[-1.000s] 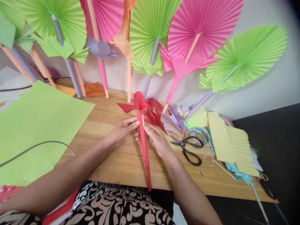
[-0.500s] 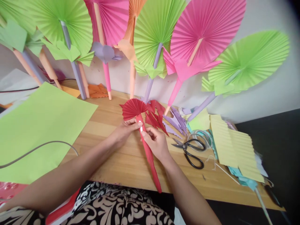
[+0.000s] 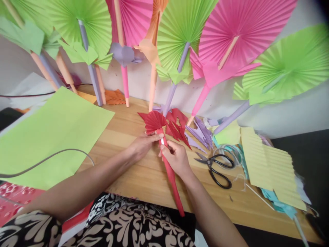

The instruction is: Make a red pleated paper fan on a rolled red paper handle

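A red paper fan, with a small pleated head and a long rolled stem, lies between my hands over the table. My left hand is closed on the upper stem just below the pleats, its thumb beside a white strip on the stem. A little lower, my right hand pinches the same stem. The stem's lower end reaches past the table's front edge. Red pleated paper pieces lie behind the fan head.
Black-handled scissors lie open right of my hands, beside a coil of clear tape or cord. Yellow pleated paper is farther right. A green sheet with a cable covers the left. Large paper fans, one pink, lean against the wall.
The view has shifted, so everything sits somewhat further right in the picture. Both hands stay on the red fan's stem, and its pleated head looks slightly turned.
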`<state>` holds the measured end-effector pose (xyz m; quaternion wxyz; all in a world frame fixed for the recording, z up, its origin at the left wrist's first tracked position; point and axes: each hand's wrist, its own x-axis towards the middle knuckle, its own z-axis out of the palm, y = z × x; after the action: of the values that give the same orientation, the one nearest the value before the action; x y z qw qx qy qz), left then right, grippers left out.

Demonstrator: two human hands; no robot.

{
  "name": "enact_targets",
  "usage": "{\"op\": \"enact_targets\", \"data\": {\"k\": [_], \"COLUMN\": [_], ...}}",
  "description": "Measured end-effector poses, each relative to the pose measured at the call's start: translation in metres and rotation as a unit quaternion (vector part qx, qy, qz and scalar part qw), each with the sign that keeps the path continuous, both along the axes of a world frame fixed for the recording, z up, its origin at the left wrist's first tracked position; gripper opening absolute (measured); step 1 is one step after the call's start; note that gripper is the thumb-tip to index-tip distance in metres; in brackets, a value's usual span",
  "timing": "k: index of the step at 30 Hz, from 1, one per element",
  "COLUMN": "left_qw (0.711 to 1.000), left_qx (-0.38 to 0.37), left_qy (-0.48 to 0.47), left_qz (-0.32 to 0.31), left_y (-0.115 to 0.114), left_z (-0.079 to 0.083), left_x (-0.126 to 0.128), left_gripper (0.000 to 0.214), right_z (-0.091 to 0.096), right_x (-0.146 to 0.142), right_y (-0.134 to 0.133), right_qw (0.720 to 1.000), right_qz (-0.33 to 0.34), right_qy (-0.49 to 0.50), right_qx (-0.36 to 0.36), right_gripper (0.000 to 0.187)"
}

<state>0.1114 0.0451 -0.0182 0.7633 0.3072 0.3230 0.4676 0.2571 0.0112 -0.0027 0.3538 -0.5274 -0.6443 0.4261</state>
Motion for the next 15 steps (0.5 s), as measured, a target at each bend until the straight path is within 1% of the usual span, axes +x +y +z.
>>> {"op": "enact_targets", "data": {"k": [3, 7, 9, 12, 15], "left_qw": [1.000, 0.999, 0.998, 0.997, 0.999], "left_qx": [0.014, 0.042, 0.057, 0.073, 0.028], "left_qy": [-0.010, -0.025, -0.024, -0.010, 0.038], "left_qz": [-0.005, -0.005, -0.006, -0.012, 0.001], "left_y": [0.0022, 0.0026, 0.0029, 0.0038, -0.0035], "left_z": [-0.0029, -0.0056, -0.0071, -0.0078, -0.0007], "left_x": [-0.0005, -0.0008, -0.0007, -0.0017, -0.0058], "left_gripper": [0.030, 0.034, 0.036, 0.042, 0.047], "right_z": [-0.0007, -0.0014, -0.0018, -0.0020, -0.0015], "right_x": [0.0006, 0.0010, 0.0021, 0.0053, 0.0097], "right_y": [0.0012, 0.0041, 0.0055, 0.0076, 0.0097], "right_qw": [0.998, 0.995, 0.995, 0.995, 0.991], "right_qz": [0.010, 0.016, 0.007, -0.016, -0.027], "right_qy": [0.046, 0.053, 0.054, 0.070, 0.118], "right_qx": [-0.051, -0.081, -0.082, -0.064, -0.062], "right_gripper": [0.015, 0.021, 0.024, 0.026, 0.027]}}
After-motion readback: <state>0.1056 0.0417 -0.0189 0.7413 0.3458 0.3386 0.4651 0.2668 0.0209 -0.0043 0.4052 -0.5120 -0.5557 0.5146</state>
